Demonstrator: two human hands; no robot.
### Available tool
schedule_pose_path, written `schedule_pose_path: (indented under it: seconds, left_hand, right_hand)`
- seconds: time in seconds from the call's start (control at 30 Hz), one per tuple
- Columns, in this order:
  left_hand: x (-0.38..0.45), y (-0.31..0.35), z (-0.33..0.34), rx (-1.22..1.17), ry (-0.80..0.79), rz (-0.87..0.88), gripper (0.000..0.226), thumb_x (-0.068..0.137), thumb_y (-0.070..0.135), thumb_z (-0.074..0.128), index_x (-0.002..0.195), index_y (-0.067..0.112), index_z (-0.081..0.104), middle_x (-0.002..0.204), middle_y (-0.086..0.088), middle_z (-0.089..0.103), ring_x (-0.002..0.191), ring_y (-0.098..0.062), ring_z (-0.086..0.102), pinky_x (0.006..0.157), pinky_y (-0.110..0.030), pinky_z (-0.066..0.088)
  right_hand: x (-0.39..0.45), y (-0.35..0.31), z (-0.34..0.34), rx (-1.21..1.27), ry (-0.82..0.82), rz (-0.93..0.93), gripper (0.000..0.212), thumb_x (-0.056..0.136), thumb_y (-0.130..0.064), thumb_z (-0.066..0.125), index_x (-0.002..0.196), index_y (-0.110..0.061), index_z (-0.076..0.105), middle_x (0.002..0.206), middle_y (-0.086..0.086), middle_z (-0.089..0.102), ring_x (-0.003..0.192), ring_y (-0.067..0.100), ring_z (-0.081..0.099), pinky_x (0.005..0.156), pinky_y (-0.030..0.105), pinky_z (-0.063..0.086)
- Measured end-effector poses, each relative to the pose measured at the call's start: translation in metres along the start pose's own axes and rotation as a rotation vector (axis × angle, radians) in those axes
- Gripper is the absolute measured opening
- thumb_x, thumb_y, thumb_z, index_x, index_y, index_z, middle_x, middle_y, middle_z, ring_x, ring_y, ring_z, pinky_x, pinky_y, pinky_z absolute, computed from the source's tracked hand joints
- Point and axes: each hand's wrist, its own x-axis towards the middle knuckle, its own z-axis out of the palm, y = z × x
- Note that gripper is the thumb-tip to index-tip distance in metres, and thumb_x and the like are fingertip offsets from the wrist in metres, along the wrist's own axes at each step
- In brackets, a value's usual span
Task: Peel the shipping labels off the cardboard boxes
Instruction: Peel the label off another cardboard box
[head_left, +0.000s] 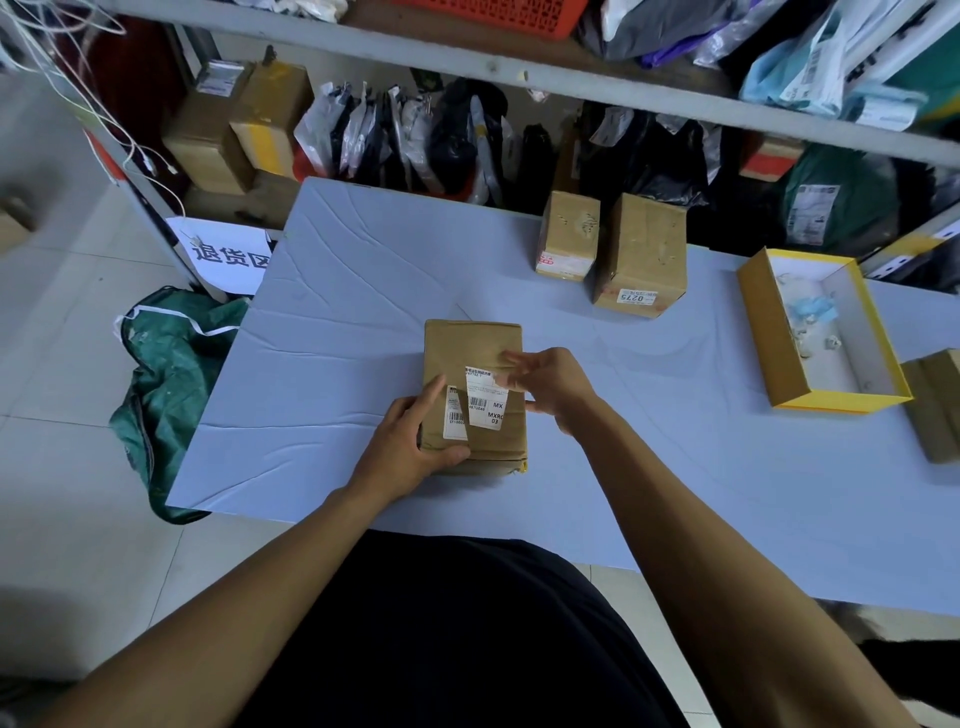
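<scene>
- My left hand (410, 441) grips the cardboard box (475, 395) near the table's (363, 291) front edge.
- My right hand's (550, 389) fingers (511, 384) pinch its shipping label (485, 402), partly lifted.

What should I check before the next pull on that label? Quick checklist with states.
1. Box braced: ok, left hand clamps its near-left corner on the table.
2. Grip on label: ok, right hand pinches the upper right corner of the large label.
3. Label lifting in one piece: cannot tell, the edge under the fingers is hidden.
4. Second label: not ok, the small label still lies flat beside the large one, untouched.
5. Place for scraps: ok, the open yellow box at the right already holds scraps.
6. Boxes left: not ok, two boxes at the back still carry stickers.
</scene>
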Motion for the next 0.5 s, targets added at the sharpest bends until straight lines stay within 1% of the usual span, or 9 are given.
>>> schedule_pose_path:
  seconds: [0.07, 0.13, 0.17, 0.2, 0.27, 0.33, 0.4, 0.43, 0.5]
  left_hand:
    - [0.000, 0.000, 0.000, -0.012, -0.011, -0.011, 0.095, 0.074, 0.043, 0.079, 0.147, 0.051, 0.019, 0.137, 0.004, 0.039, 0.120, -0.014, 0.047, 0.102, -0.030, 0.043]
    - [0.002, 0.000, -0.002, -0.040, -0.039, -0.010, 0.093, 0.074, 0.042, 0.080, 0.145, 0.053, 0.022, 0.138, 0.004, 0.041, 0.121, -0.014, 0.048, 0.104, -0.032, 0.043]
    - [0.004, 0.000, -0.005, -0.051, -0.063, -0.002, 0.092, 0.073, 0.041, 0.080, 0.143, 0.056, 0.023, 0.139, 0.005, 0.043, 0.122, -0.013, 0.049, 0.105, -0.033, 0.043]
    - [0.005, -0.001, -0.008, -0.066, -0.089, 0.003, 0.091, 0.074, 0.039, 0.081, 0.142, 0.058, 0.024, 0.139, 0.007, 0.045, 0.122, -0.012, 0.050, 0.106, -0.034, 0.043]
    - [0.008, -0.003, -0.013, -0.116, -0.117, -0.015, 0.091, 0.075, 0.037, 0.080, 0.142, 0.060, 0.023, 0.137, 0.011, 0.052, 0.121, -0.010, 0.054, 0.105, -0.037, 0.045]
    - [0.010, -0.004, -0.018, -0.150, -0.082, -0.038, 0.087, 0.077, 0.033, 0.079, 0.141, 0.058, 0.025, 0.130, 0.015, 0.058, 0.117, -0.008, 0.058, 0.102, -0.037, 0.048]
    - [0.011, -0.004, -0.020, -0.185, -0.035, -0.035, 0.081, 0.080, 0.027, 0.077, 0.140, 0.054, 0.030, 0.126, 0.017, 0.060, 0.114, -0.006, 0.059, 0.101, -0.037, 0.049]
    - [0.012, -0.004, -0.021, -0.198, -0.027, -0.033, 0.079, 0.081, 0.025, 0.077, 0.139, 0.052, 0.031, 0.127, 0.017, 0.060, 0.115, -0.006, 0.059, 0.100, -0.037, 0.049]
    - [0.012, -0.003, -0.020, -0.196, -0.031, -0.038, 0.076, 0.082, 0.027, 0.076, 0.141, 0.047, 0.031, 0.131, 0.015, 0.057, 0.116, -0.009, 0.058, 0.099, -0.035, 0.050]
  right_hand:
    - [-0.004, -0.001, -0.001, 0.047, 0.011, 0.001, 0.022, 0.083, -0.013, 0.074, 0.101, -0.001, 0.072, 0.132, -0.007, 0.062, 0.108, 0.022, 0.064, 0.097, 0.053, 0.050]
    - [-0.006, -0.003, -0.001, 0.099, 0.040, -0.033, 0.016, 0.084, -0.015, 0.073, 0.092, -0.001, 0.073, 0.130, -0.003, 0.063, 0.108, 0.024, 0.064, 0.092, 0.053, 0.052]
    - [-0.007, -0.004, -0.001, 0.132, 0.062, -0.059, 0.015, 0.085, -0.014, 0.073, 0.082, 0.000, 0.071, 0.129, 0.000, 0.063, 0.107, 0.021, 0.064, 0.085, 0.049, 0.054]
    - [-0.008, -0.006, 0.000, 0.166, 0.089, -0.088, 0.018, 0.084, -0.013, 0.073, 0.072, -0.002, 0.069, 0.128, 0.003, 0.063, 0.106, 0.016, 0.062, 0.077, 0.038, 0.054]
    - [-0.009, -0.008, 0.005, 0.226, 0.160, -0.141, 0.021, 0.084, -0.012, 0.073, 0.065, -0.004, 0.066, 0.130, 0.007, 0.062, 0.112, 0.014, 0.060, 0.077, 0.026, 0.047]
    - [-0.010, -0.006, 0.010, 0.244, 0.238, -0.193, 0.017, 0.085, -0.014, 0.072, 0.075, 0.000, 0.070, 0.134, 0.003, 0.058, 0.116, 0.015, 0.059, 0.083, 0.026, 0.046]
    - [-0.011, -0.002, 0.017, 0.206, 0.285, -0.271, 0.012, 0.088, -0.017, 0.068, 0.091, -0.007, 0.074, 0.139, -0.001, 0.054, 0.119, 0.014, 0.056, 0.085, 0.024, 0.046]
    - [-0.012, 0.001, 0.021, 0.161, 0.283, -0.335, 0.015, 0.089, -0.018, 0.066, 0.102, -0.014, 0.073, 0.142, -0.001, 0.050, 0.124, 0.012, 0.051, 0.090, 0.026, 0.047]
    - [-0.014, 0.008, 0.029, -0.013, 0.231, -0.471, 0.041, 0.089, -0.020, 0.065, 0.128, -0.029, 0.059, 0.148, -0.001, 0.040, 0.137, 0.008, 0.035, 0.105, 0.033, 0.041]
